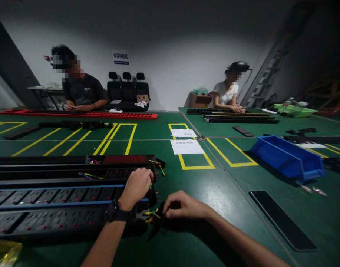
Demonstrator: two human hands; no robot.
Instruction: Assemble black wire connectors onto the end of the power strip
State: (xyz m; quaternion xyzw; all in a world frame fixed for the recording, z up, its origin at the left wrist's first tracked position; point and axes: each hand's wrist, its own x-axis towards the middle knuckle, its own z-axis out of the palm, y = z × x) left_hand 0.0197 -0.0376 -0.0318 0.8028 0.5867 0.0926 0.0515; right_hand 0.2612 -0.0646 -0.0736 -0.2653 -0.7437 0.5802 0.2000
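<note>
Several long black socket strips (61, 196) lie side by side at the left, with blue edges on one of them. My left hand (138, 185), a black watch on its wrist, rests over the right end of the strips with its fingers curled down; what they hold, if anything, is hidden. Just right of the strip ends, my right hand (183, 205) pinches a small dark piece (162, 222), blurred against the shadow. Yellow-green wires (151, 213) stick out of the nearest strip's end, close to my right fingertips.
A blue bin (289, 157) and a dark phone (282, 220) lie at the right. Paper sheets (187, 147) sit mid-table. Two people work across the table, near a red rail (136, 115) and black strips (242, 120). Yellow film (4, 252) lies at the lower left.
</note>
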